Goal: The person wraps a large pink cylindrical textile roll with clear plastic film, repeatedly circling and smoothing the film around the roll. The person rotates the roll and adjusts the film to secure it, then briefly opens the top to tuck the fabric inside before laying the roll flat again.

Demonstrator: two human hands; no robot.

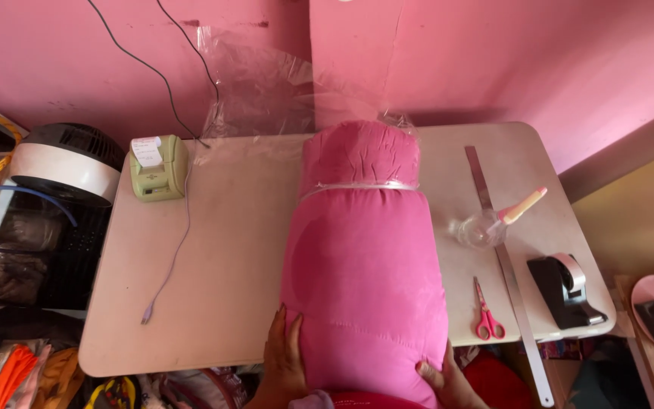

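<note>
Left hand is pressing flat, fingers spread, against the rolled pink quilt lying mid-table, far end entering the clear plastic bag; right hand is cupping the opposite side. Risk: the loose bag slipping off, since nothing is pinning it.

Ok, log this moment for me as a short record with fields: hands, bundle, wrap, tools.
left hand: pressed on near left side of the pink padded roll
right hand: on its near right corner
wrap: clear plastic bag over the roll's far end
tools on the white table: scissors, metal ruler, tape dispenser, green label printer
</note>
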